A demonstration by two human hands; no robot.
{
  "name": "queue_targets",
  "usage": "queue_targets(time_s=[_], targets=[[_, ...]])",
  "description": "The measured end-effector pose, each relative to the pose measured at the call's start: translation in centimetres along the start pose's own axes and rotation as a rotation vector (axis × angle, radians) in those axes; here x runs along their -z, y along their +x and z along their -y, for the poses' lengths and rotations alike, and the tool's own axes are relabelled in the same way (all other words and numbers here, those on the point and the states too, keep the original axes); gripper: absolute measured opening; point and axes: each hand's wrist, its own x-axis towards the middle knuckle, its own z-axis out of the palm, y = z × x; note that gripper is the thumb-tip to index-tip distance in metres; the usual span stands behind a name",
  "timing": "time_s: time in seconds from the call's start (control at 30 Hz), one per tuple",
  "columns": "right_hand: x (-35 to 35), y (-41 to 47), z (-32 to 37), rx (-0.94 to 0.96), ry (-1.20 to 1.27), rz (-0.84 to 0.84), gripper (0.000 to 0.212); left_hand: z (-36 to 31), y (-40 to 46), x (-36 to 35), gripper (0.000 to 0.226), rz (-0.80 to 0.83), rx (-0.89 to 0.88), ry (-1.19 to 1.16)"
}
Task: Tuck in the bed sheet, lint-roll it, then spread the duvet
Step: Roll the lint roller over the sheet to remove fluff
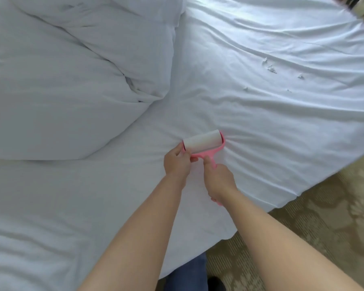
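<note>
A: Pink plastic and a white paper drum: that is the pink-framed lint roller (202, 146), lying with its drum on the wrinkled white bed sheet (261, 114). Which hand has it?

B: Both. The right hand (218, 178) is wrapped round the roller's pink handle, thumb laid along the stem toward the drum, and the handle's end pokes out below the wrist. The left hand (177, 162) pinches the roller's near-left end, fingers curled at the frame where the drum begins.

A: And the sheet around the roller?

B: Creases fan out from the roller's right end, as if the cloth is bunched there. Farther right and beyond the roller, well apart from it, a few small white lint tufts (271, 68) lie scattered on the sheet.

A: Where is the duvet?

B: The puffy white duvet (72, 80) is heaped in thick folds to the left of the roller and beyond it, covering that part of the bed. Its nearest rounded edge lies near the roller but does not touch it.

A: Anything nearer than the roller?

B: The sheet's edge hangs over the mattress side to the roller's right and below it, with a beige patterned carpet (313, 217) under that. A blue trouser leg (187, 271) and a dark shoe (215, 283) show between the two forearms.
</note>
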Motion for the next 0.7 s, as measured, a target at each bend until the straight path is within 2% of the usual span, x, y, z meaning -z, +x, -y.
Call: queue_targets(time_s=[0.17,0.37,0.5,0.7], targets=[[0.3,4.4,4.0,-0.018,0.037,0.014,0.059,-3.0,5.5,-0.9,0.041,-0.019,-0.005,0.035],[0.9,10.4,8.9,0.033,0.017,-0.01,0.061,-6.7,11.8,-2.0,0.034,-0.043,-0.011,-0.032],[1.4,13.3,12.0,0.028,0.053,0.01,0.054,-9.0,15.3,-2.4,0.01,-0.048,0.053,-0.014],[1.0,15.0,13.1,0.064,0.074,0.003,0.059,-9.3,17.7,-2.3,0.019,0.004,0.153,0.003]])
